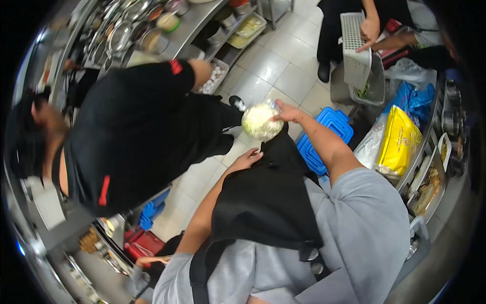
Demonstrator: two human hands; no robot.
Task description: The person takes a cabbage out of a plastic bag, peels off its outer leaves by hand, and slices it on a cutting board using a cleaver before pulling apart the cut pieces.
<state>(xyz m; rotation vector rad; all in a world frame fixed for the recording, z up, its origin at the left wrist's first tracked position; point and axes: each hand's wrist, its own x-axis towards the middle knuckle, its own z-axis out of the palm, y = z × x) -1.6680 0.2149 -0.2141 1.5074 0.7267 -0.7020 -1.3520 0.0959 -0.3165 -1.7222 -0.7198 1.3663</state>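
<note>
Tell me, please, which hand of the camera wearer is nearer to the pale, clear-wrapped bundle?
Right. The right hand holds the pale, clear-wrapped bundle at its side. The left hand is apart from it, lower in the picture, at the black apron's edge.

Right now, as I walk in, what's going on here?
In this kitchen, the camera wearer's right hand holds a clear plastic bag of pale contents I can't identify. Their left hand is by their black apron, apart from the bag. A co-worker in black stands to their left. Ahead and to the right, another person's hand is at a white perforated basket.
</note>
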